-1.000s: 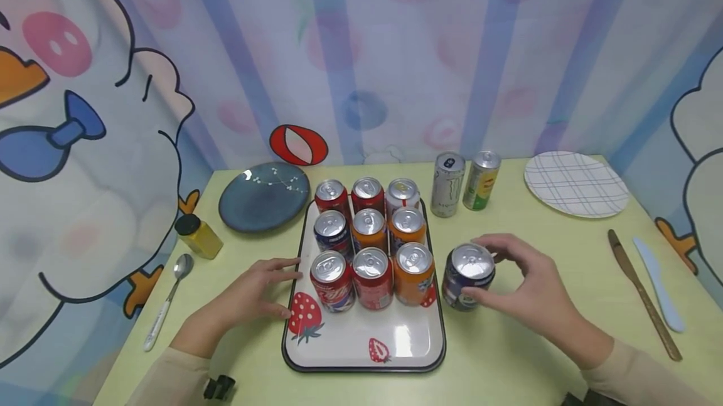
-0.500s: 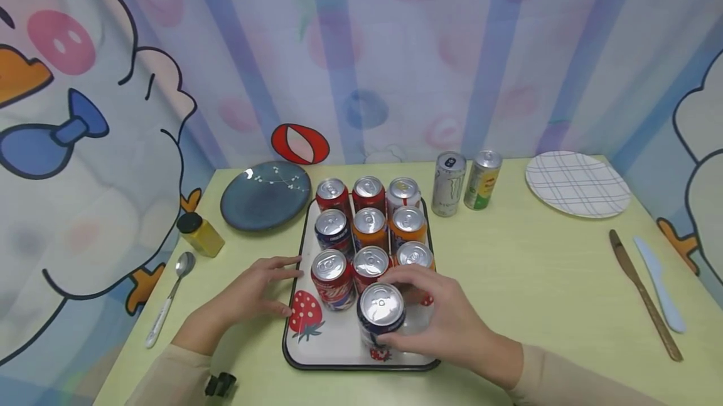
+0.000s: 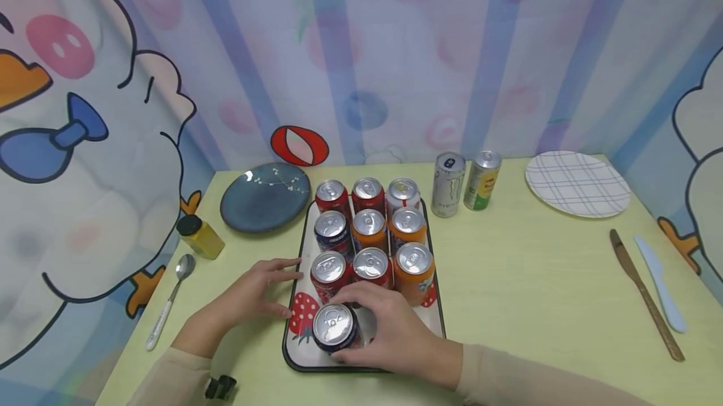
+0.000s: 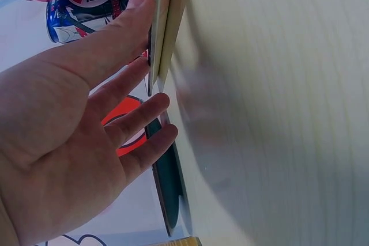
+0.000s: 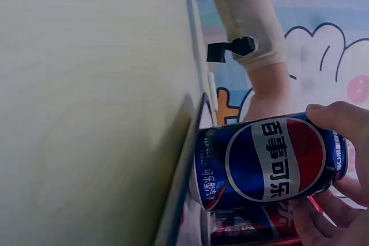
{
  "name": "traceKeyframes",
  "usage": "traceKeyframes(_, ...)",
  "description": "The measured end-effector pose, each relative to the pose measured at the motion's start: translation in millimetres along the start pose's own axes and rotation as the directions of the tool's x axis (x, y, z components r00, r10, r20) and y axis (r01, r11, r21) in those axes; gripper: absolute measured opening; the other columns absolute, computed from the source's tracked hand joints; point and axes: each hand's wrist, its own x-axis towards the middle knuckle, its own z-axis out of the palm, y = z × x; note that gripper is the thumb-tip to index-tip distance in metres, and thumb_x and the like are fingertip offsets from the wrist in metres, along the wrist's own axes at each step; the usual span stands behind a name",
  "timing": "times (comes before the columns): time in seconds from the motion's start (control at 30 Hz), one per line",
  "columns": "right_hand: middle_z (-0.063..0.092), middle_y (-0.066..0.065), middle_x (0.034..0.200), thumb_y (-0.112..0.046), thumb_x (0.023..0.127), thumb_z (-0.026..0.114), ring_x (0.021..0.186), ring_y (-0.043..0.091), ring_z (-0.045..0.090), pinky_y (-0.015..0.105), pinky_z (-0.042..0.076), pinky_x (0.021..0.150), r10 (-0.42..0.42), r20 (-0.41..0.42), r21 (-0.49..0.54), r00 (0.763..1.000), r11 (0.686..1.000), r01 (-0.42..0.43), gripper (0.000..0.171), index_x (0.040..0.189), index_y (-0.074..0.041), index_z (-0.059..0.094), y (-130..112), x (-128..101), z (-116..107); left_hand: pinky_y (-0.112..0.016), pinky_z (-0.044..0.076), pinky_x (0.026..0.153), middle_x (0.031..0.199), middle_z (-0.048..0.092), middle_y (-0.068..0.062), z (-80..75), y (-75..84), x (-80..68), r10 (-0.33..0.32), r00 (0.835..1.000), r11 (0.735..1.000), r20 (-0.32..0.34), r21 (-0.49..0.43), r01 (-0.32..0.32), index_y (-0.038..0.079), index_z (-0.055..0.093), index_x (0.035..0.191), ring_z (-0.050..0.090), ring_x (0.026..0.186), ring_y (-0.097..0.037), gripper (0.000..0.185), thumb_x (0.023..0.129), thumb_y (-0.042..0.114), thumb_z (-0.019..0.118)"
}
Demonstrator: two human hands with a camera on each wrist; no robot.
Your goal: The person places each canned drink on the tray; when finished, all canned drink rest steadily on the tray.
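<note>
My right hand (image 3: 395, 331) grips a blue Pepsi can (image 3: 334, 325) at the front left of the white strawberry-print tray (image 3: 407, 356). In the right wrist view the Pepsi can (image 5: 271, 162) shows its label, with thumb and fingers around its upper part. Behind it on the tray stand three rows of cans, among them a red can (image 3: 329, 274), a second red can (image 3: 373, 266) and an orange can (image 3: 415, 274). My left hand (image 3: 254, 293) rests at the tray's left edge with fingers spread. In the left wrist view its thumb and a finger touch the tray's side.
A dark blue plate (image 3: 265, 199), a yellow jar (image 3: 200, 236) and a spoon (image 3: 171, 299) lie left. Behind the tray on the right stand a tall white can (image 3: 449, 185) and a yellow-green can (image 3: 482, 181). A checked plate (image 3: 577, 184), brown knife (image 3: 646, 293) and light-blue knife (image 3: 659, 283) lie right.
My right hand has carried the Pepsi can from the table right of the tray leftward across to the tray's front left. The left hand has stayed at the tray's edge.
</note>
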Motion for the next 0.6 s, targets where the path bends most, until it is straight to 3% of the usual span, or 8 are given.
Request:
traceKeyframes(0.23,0.065,-0.016,0.131,-0.038,0.076,0.094,0.122,0.003,0.062,0.031,0.053,0.108,0.072,0.041,-0.027,0.997,0.997,-0.071,0.065,0.132,-0.025,0.064,-1,-3,-5,-0.066,0.034,0.119,0.159,0.048,-0.01,-0.5,0.6,-1.7,0.013,1.0,1.0,-0.005,0.005,-0.013,0.015,0.067,0.139,0.04,0.146,-0.045,0.069,0.076,0.025,0.092)
traceKeyframes(0.37,0.064,-0.014,0.134,-0.034,0.078,0.093,0.124,0.005,0.061,0.031,0.054,0.108,0.052,0.062,-0.03,0.997,0.998,-0.051,0.066,0.135,-0.023,0.063,-3,-7,-19,-0.066,0.035,0.119,0.159,0.048,-0.01,-1.0,0.6,-2.2,0.013,1.0,1.0,-0.006,-0.004,-0.013,0.015,0.067,0.139,0.04,0.146,-0.045,0.069,0.076,0.026,0.092)
traceKeyframes(0.47,0.068,-0.01,0.13,-0.026,0.081,0.09,0.119,0.009,0.065,0.032,0.057,0.103,-0.016,0.031,-0.014,0.999,1.0,0.017,0.059,0.134,-0.021,0.065,0,-10,-38,-0.066,0.035,0.118,0.159,0.048,-0.009,-0.7,0.3,-0.9,0.012,1.0,1.0,-0.004,-0.01,-0.012,0.017,0.067,0.139,0.04,0.147,-0.045,0.069,0.075,0.027,0.092)
traceKeyframes(0.6,0.072,-0.002,0.123,-0.017,0.083,0.088,0.113,0.015,0.069,0.034,0.061,0.096,-0.037,-0.085,-0.021,0.996,0.999,0.036,0.047,0.126,-0.017,0.069,11,-12,-75,-0.067,0.035,0.119,0.159,0.048,-0.008,-0.2,0.0,-0.5,0.007,1.0,1.0,-0.002,-0.02,-0.007,0.017,0.067,0.139,0.039,0.147,-0.044,0.069,0.075,0.027,0.092)
